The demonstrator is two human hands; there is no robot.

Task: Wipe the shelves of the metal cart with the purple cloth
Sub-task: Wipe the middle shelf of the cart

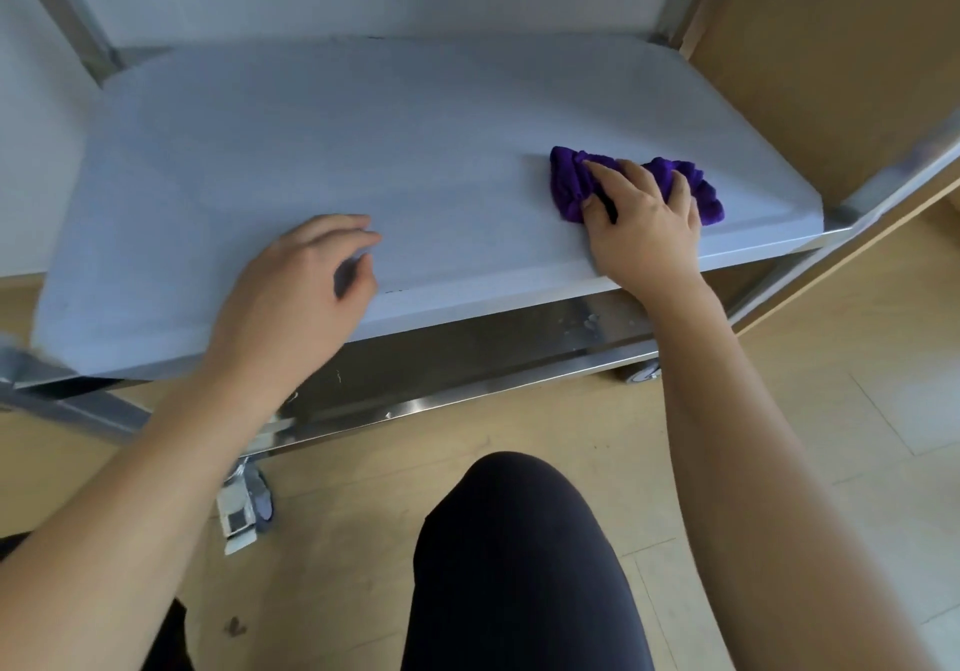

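Metal cart [467, 395]: it stands on a wooden floor, and the person crouches in front of it, so both hands reach one shelf easily.
Pale shelf [363, 150]: a flat grey-blue board that lies under both hands. Most of it stretches away beyond the fingertips and looks dry. I judge that this shelf is the one being wiped now.
Lower shelf [467, 353]: bare steel, below the wrists. Some water drops [587, 319] sit on it under the right forearm, so I think it is not yet wiped.
Right hand [644, 218]: it is spread over the cloth, palm down, with the fingers only slightly bent. They press the cloth against the shelf and do not close round it, which I think suits sliding.
Left hand [296, 296]: it holds nothing. The fingers are loosely curled and the tips touch the shelf near its front edge, probably to steady the body or the cart.
Purple cloth [569, 181]: bunched under the right fingers, it shows beyond the fingertips and on both sides of them, near the right end of the shelf.
Caster wheel [254, 504]: below the left forearm, on the floor.
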